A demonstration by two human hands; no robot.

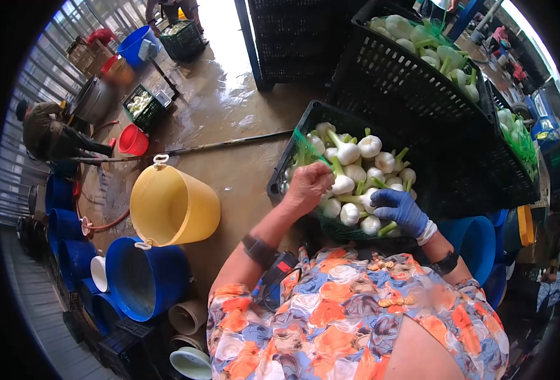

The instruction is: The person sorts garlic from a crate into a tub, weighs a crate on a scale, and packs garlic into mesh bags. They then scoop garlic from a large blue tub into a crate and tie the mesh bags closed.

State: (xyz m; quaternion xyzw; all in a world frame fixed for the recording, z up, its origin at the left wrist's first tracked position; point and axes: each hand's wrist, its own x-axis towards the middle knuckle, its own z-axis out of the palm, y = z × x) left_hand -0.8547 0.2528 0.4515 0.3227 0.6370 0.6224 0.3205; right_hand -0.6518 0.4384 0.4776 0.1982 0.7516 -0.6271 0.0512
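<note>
Bare left hand [311, 188] closed at green netting edge, grip unclear; blue-gloved right hand [401, 212] curled on white garlic bulbs with green stems [349, 152]. Bulbs lie between and beyond both hands, inside black slatted plastic crate [278, 166].

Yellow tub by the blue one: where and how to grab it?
Best bet: the two rope loops, far one and near one, both at once, coming from above the yellow tub. They stand out on opposite sides of the rim, so the lift should stay balanced; the smooth, rounded wall looks harder to hold.
</note>
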